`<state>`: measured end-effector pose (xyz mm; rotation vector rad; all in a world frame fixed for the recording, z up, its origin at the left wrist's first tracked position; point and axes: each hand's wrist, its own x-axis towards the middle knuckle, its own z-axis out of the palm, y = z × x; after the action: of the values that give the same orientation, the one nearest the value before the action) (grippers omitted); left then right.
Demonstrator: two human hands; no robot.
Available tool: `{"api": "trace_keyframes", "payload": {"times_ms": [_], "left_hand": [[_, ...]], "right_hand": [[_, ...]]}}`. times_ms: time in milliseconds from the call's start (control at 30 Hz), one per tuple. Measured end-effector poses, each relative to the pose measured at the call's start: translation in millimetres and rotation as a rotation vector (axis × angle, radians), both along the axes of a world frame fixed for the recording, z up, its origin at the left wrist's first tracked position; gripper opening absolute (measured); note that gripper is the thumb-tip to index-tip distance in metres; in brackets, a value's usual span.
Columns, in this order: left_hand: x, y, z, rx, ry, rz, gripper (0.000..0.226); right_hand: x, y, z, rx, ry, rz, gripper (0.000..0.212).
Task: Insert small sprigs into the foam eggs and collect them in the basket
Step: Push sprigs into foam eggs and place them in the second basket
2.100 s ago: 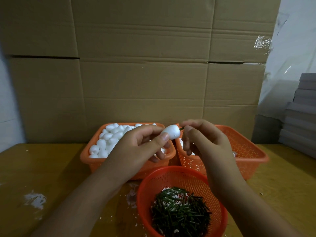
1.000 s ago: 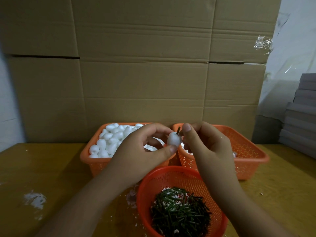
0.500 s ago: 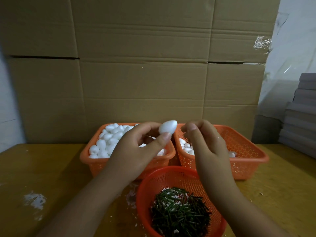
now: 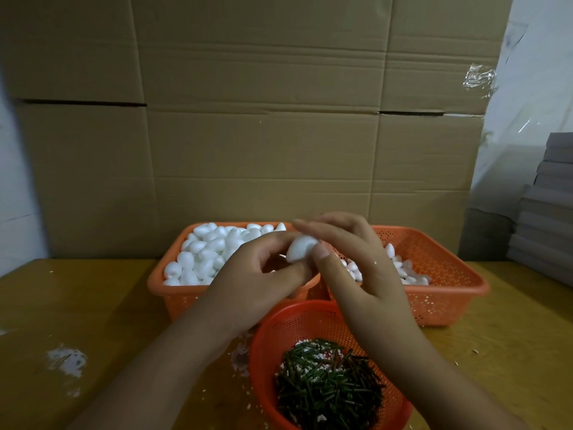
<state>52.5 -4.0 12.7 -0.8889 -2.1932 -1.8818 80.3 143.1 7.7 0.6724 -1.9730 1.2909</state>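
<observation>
One head-worn camera looked forward and down — close over the wooden table [image 4: 93, 305], facing the cardboard boxes [image 4: 263, 135] behind it.

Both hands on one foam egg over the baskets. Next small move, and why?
Probably carry the foam egg right and drop it into the right basket. The left hand and right hand both pinch it above the seam between the full left basket and the right one, which holds only a few eggs. Whether a sprig is seated cannot be told.
</observation>
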Motion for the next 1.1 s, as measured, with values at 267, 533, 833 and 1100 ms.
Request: {"api": "trace_keyframes", "payload": {"times_ms": [267,533,833,1100], "left_hand": [[-5.4,-3.3,-3.4,-0.005,0.145,0.112,0.027],[-6.5,-2.4,-6.5,-0.100,0.315,0.292,0.029],[-5.5,-3.2,-5.3,-0.195,0.462,0.438,0.041],[-6.0,-4.1,-4.1,-0.142,0.306,0.380,0.050]], "right_hand": [[-4.2,1.6,0.3,-0.306,-0.211,0.044,0.017],[-3.9,1.4,2.9,-0.370,-0.224,0.105,0.008],[-4.9,3.6,2.8,-0.314,-0.249,0.026,0.015],[-5.6,5.1,2.0,-0.351,-0.220,0.037,0.014]]}}
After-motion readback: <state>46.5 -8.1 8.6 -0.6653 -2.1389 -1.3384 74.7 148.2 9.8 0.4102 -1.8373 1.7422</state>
